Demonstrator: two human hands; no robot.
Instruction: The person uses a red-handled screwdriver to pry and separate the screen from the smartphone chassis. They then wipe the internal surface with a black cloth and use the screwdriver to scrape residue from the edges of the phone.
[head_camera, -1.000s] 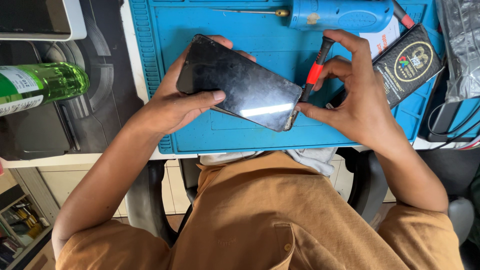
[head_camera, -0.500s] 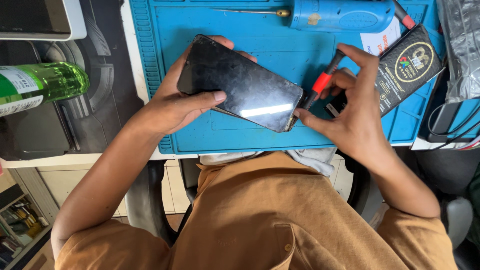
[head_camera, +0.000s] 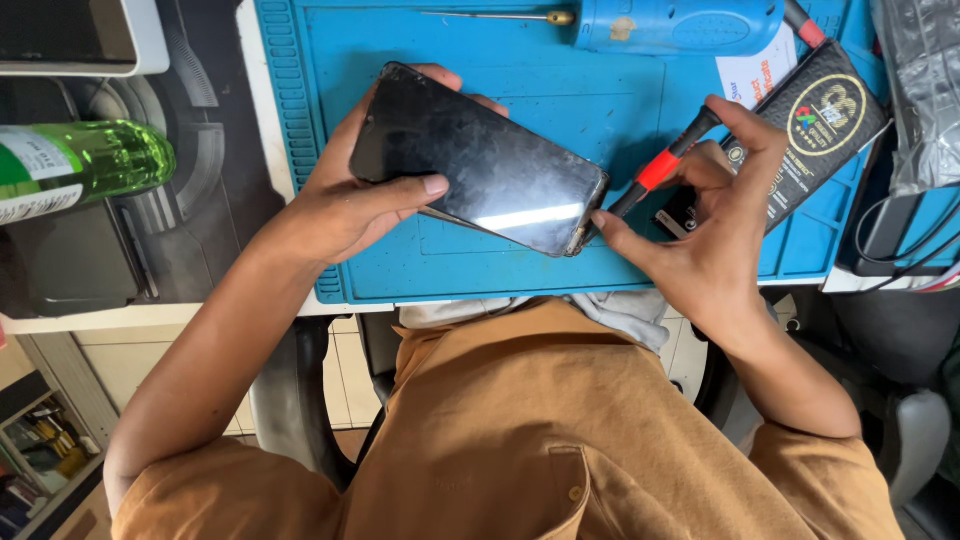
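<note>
My left hand (head_camera: 355, 205) grips a black smartphone (head_camera: 475, 160), screen up and tilted, above the blue work mat (head_camera: 620, 110). The thumb lies across the glass and the fingers wrap beneath the far edge. My right hand (head_camera: 715, 225) holds a small black screwdriver with a red band (head_camera: 655, 172). Its tip touches the phone's lower right corner, beside my right thumb. The forefinger rests on the handle's top end.
A blue power tool (head_camera: 680, 25) with a thin metal bit lies along the mat's far edge. A black flat pack with a round emblem (head_camera: 820, 125) sits at the right, cables beyond it. A green bottle (head_camera: 80, 165) lies on the dark surface at left.
My right hand has shifted slightly and tilted the screwdriver lower, keeping its tip at the phone's corner. The left hand and phone have stayed nearly still.
</note>
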